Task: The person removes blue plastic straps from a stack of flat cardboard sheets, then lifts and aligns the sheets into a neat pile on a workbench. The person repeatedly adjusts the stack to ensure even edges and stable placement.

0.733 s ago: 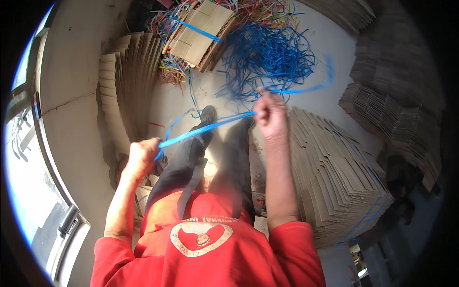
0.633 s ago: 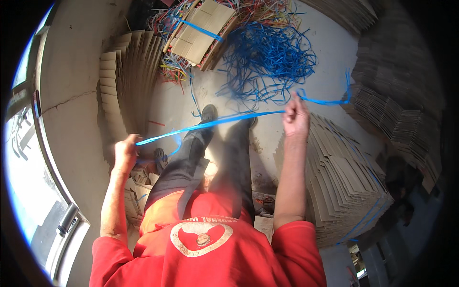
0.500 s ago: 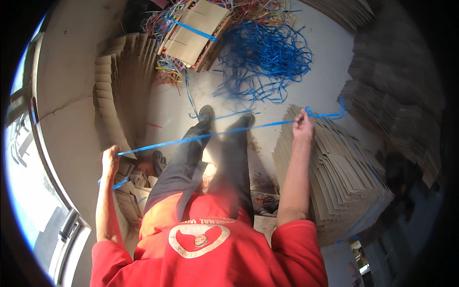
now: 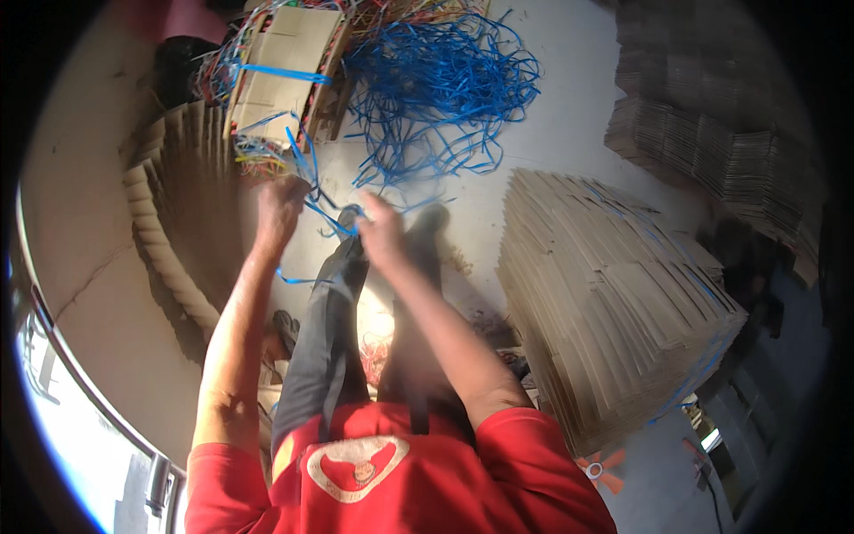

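Both bare arms [image 4: 233,369] reach forward, the curled, bare left hand [image 4: 283,201] near the bent, bare right hand [image 4: 382,231] (both motion-blurred), right forearm [image 4: 442,322] slanting inward

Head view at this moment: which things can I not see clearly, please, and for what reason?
In the head view:
- Left hand: blur hides its finger grip.
- Right hand: also blurred; how it meets the blue strap is unclear.
- Mixed coloured strips: cut off by the upper edge.
- Far-right cardboard stacks: partly lost in the dark rim.
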The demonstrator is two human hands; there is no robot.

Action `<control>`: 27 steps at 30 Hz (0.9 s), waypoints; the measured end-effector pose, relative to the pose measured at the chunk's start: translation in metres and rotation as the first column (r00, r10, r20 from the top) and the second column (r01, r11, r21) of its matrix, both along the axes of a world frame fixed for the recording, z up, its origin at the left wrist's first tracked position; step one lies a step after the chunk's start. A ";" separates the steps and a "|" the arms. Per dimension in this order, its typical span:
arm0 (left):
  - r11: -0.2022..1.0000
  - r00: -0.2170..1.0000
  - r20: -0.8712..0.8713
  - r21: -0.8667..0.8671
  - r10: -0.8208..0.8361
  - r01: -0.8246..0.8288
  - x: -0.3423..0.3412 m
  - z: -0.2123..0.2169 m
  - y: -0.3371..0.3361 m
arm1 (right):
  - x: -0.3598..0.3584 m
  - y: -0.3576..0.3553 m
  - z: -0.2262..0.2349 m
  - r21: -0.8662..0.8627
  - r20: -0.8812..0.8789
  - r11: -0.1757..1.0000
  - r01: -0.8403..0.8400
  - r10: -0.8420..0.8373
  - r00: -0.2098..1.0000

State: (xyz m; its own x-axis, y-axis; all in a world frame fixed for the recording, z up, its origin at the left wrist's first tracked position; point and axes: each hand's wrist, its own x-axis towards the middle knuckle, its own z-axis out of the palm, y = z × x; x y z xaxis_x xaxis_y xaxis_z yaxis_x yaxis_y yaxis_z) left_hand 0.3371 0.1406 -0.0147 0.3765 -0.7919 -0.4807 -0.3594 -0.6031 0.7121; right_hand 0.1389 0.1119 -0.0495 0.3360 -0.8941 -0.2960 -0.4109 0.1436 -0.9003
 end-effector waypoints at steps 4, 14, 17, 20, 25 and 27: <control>0.895 0.812 0.411 0.026 -0.415 0.444 0.020 -0.052 -0.047 | -0.115 -0.066 -0.122 0.154 -0.510 0.988 -0.012 0.090 0.856; 0.756 0.590 0.473 0.403 -0.654 0.516 -0.020 -0.175 -0.067 | -0.264 -0.196 -0.327 0.065 -0.729 0.998 -0.023 0.063 0.682; 0.714 0.461 0.544 0.546 -0.700 0.439 -0.041 -0.174 -0.063 | -0.268 -0.227 -0.381 0.088 -0.805 0.995 -0.056 0.104 0.584; 0.778 0.616 0.486 0.483 -0.620 0.402 -0.052 -0.166 -0.032 | -0.252 -0.249 -0.434 0.132 -0.833 0.988 -0.084 0.156 0.530; 0.696 0.703 0.205 0.478 -0.682 0.536 -0.064 -0.189 0.011 | -0.269 -0.287 -0.483 0.027 -0.864 0.970 -0.243 0.145 0.482; 0.663 0.680 0.147 0.440 -0.718 0.605 -0.067 -0.199 0.014 | -0.278 -0.284 -0.488 0.026 -0.668 0.998 0.064 -0.030 0.743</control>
State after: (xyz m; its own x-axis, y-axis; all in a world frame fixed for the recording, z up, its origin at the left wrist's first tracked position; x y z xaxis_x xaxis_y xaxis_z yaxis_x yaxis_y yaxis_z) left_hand 0.2699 0.1541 -0.2132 -0.0240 -0.6943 -0.7193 -0.9039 -0.2923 0.3123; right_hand -0.1394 -0.1719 -0.5373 -0.0043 -0.8838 -0.4679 -0.8959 0.2113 -0.3908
